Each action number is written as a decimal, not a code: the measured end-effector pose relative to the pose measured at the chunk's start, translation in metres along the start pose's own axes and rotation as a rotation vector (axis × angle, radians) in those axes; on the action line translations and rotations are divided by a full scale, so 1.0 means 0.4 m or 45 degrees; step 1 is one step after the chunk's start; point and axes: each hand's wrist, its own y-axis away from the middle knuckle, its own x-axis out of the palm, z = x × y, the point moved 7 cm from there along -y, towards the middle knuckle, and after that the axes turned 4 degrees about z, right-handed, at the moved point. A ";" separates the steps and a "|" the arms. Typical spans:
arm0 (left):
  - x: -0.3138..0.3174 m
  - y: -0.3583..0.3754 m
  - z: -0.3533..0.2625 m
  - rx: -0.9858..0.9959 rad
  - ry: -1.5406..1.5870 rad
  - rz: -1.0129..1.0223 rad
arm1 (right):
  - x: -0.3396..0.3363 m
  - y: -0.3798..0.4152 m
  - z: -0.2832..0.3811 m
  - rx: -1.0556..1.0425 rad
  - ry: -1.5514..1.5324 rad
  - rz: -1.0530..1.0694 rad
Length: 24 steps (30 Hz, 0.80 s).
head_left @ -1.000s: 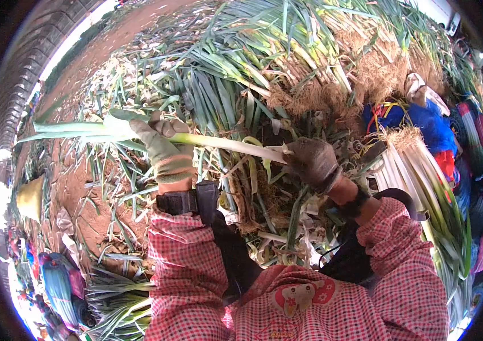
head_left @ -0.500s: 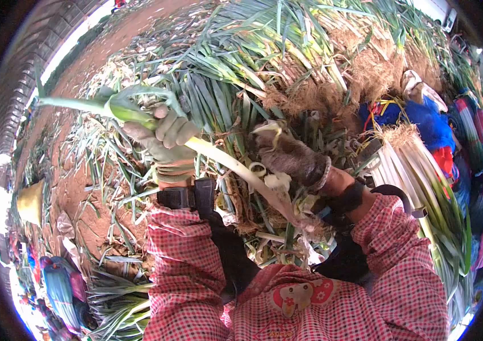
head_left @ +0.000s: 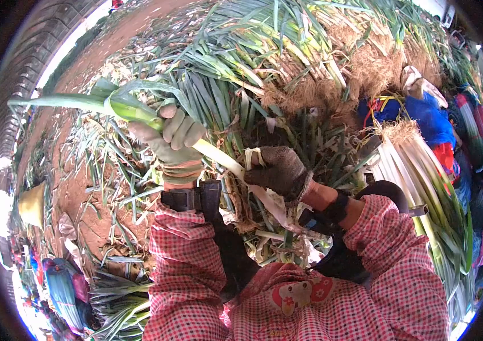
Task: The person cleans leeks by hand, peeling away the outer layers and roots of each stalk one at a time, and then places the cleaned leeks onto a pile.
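My left hand (head_left: 172,136), in a pale grey-green glove, is closed around a leek (head_left: 218,156) where its green leaves meet the white stalk. The leaves stretch out to the left, one bent over. My right hand (head_left: 278,171), in a dark, dirty glove, is closed on the leek's white stalk further down, with a curl of pale outer skin showing at its fingers. Below that hand the stalk's end, wrapped in loose skin, slants down toward my lap. Part of the stalk is hidden behind the right glove.
Several untrimmed leeks with bushy roots (head_left: 369,68) are heaped ahead. At the right lies a bundle of cleaned white leeks (head_left: 403,165), beside blue netting (head_left: 431,125). Leaf scraps litter the reddish ground (head_left: 102,219). A yellow sack (head_left: 32,204) stands at far left.
My right hand, earlier above and apart from the stalk with a strip of skin, has come down and closed on the stalk. My left hand and the leek have shifted slightly.
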 end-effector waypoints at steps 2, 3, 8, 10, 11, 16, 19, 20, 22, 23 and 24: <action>-0.016 0.007 -0.006 -0.014 -0.022 0.010 | 0.003 0.006 0.026 -0.021 0.150 -0.018; -0.014 0.006 -0.004 -0.031 -0.045 0.024 | 0.006 0.008 0.023 -0.021 0.150 -0.017; -0.014 0.004 -0.015 0.012 -0.083 -0.077 | -0.024 0.015 0.065 -0.241 0.171 -0.235; 0.002 -0.002 -0.023 0.031 -0.023 -0.050 | -0.026 0.007 0.019 -0.120 -0.134 -0.170; 0.004 -0.001 -0.036 0.072 -0.048 -0.101 | -0.036 0.007 -0.003 -0.040 -0.246 -0.229; -0.012 0.016 -0.101 0.152 -0.045 -0.158 | -0.045 0.012 -0.050 0.226 -1.076 -0.333; -0.013 0.033 -0.125 0.194 -0.014 -0.236 | -0.041 0.008 -0.064 0.163 -1.436 -0.141; -0.016 0.039 -0.137 0.217 0.002 -0.275 | -0.033 0.008 -0.060 0.210 -1.608 -0.094; -0.002 0.038 -0.147 0.199 -0.056 -0.259 | -0.040 0.007 -0.052 0.171 -1.641 -0.033; 0.004 0.044 -0.154 0.217 -0.005 -0.276 | -0.051 0.010 -0.047 0.187 -1.561 -0.008; 0.011 0.045 -0.156 0.235 0.046 -0.294 | -0.061 0.012 -0.038 0.203 -1.482 0.018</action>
